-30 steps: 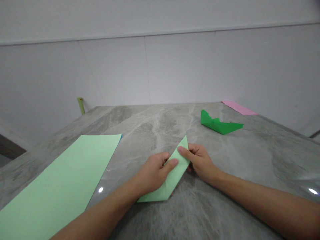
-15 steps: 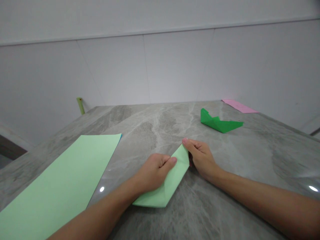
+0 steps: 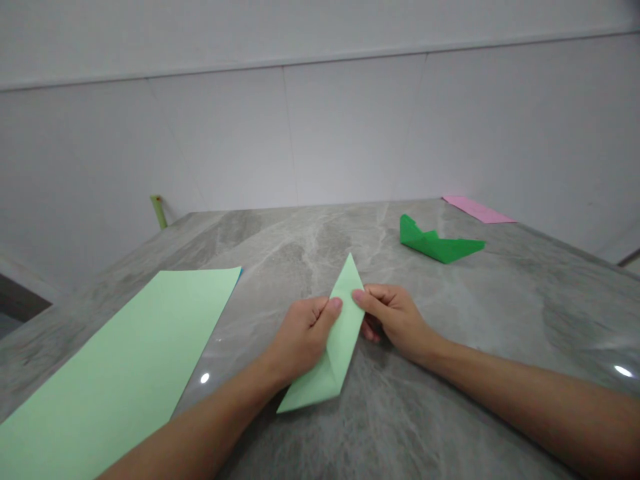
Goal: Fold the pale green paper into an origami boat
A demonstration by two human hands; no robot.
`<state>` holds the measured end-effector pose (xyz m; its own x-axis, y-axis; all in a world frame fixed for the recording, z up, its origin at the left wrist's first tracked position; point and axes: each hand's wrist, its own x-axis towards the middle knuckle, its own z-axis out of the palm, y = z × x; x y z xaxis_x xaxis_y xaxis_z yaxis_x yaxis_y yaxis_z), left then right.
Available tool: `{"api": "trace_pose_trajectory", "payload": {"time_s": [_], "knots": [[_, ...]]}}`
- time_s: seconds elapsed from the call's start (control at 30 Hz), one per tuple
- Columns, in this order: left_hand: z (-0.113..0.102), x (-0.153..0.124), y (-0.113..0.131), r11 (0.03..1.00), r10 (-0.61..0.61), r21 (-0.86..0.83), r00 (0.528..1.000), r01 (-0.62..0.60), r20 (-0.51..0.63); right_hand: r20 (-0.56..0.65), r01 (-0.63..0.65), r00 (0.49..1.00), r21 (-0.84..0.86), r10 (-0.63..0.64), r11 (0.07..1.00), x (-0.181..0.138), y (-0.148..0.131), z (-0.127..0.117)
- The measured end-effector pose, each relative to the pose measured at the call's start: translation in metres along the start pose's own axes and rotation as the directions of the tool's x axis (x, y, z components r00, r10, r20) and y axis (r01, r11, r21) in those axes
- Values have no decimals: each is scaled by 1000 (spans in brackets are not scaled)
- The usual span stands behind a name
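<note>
Between my two hands is a folded piece of light green paper (image 3: 342,339), its pointed tip aimed away from me and its wider end near me. My left hand (image 3: 306,337) grips its left edge, thumb on top and the other fingers curled out of sight underneath. On the opposite edge, my right hand (image 3: 393,319) pinches the paper below the tip, thumb on the upper face. Beyond the right hand, a dark green folded paper boat (image 3: 443,247) rests on the table.
Large light green sheets (image 3: 125,353) lie at the left of the grey marbled table (image 3: 450,413), with a blue edge peeking out beneath. A pink sheet (image 3: 479,210) lies at the far right by the wall (image 3: 345,133). A green pipe-like object (image 3: 159,212) stands past the far left edge.
The folded paper has turned so its tip points more straight ahead and stands clear of the fingers. My right thumb has slid from the tip down onto the right edge.
</note>
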<state>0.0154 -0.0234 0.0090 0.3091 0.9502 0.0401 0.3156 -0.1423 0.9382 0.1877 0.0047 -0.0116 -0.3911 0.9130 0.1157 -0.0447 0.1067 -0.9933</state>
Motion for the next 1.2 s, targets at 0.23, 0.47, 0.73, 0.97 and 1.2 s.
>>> {"api": "trace_pose_trajectory", "payload": {"time_s": [0.23, 0.47, 0.73, 0.97, 1.2], "knots": [[3, -2, 0, 997, 58, -49, 997, -55, 55, 26, -78, 997, 81, 76, 994, -1, 0, 4], [9, -3, 3, 1000, 16, -14, 994, -18, -110, 57, -114, 993, 135, 107, 984, -4, 1, 7], [6, -6, -2, 979, -101, -162, 983, 126, 150, -35, -108, 993, 118, 113, 987, -5, -3, 9], [5, -2, -5, 981, -15, -192, 1000, 19, 25, 101, -125, 987, 3, 124, 992, -10, -7, 10], [9, -1, -10, 973, 21, -227, 997, -37, -72, 156, -155, 976, 11, 152, 988, -6, -5, 9]]}}
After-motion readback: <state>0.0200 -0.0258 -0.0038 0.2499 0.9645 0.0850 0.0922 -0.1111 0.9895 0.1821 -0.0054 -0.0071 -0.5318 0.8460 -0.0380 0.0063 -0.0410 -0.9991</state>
